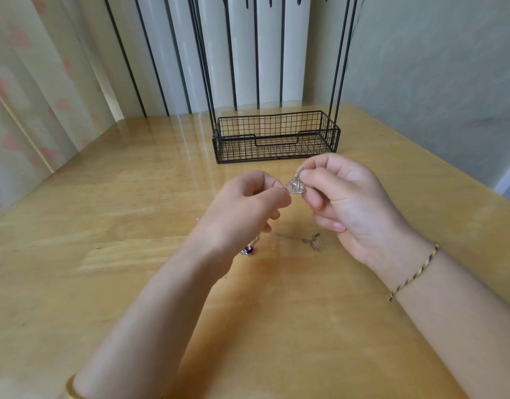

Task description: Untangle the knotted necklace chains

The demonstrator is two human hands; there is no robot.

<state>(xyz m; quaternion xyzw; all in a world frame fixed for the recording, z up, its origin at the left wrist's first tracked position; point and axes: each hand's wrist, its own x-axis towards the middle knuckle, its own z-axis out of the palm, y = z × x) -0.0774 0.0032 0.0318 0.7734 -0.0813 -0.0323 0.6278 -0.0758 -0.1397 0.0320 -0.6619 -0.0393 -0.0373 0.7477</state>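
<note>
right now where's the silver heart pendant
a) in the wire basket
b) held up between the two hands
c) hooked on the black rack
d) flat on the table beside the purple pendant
b: the silver heart pendant hangs between the left hand and the right hand, which both pinch its chain, above the table and in front of the wire basket.

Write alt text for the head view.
A left hand and right hand pinch a knotted silver chain with a heart pendant above a wooden table. Below them lie loose chain and a purple pendant; a black wire basket stands behind.
</note>
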